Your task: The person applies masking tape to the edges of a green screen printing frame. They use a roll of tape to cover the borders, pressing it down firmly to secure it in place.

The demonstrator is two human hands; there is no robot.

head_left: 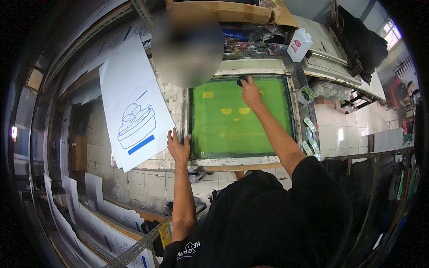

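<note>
- One green rectangular mesh screen in a pale, paint-smeared frame lies flat before me, marked with two yellow half-rounds and a yellow starburst.
- My right hand is closed around a small dark wad, near the middle of the screen's far edge.
- My left hand is spread, fingers apart, beside the screen's left edge; I cannot tell whether my thumb touches the frame.
- Left of the screen is a large white sheet with a blue line drawing of a figure in a tub and a solid blue bar, its edge just by my left fingers.
- Beyond the screen's far right corner is a white plastic jug with a red mark.
- Right of the screen, near its close corner, lie crumpled green-and-white strips.
- Well to the near left of the screen, white printed sheets stand in a row.
</note>
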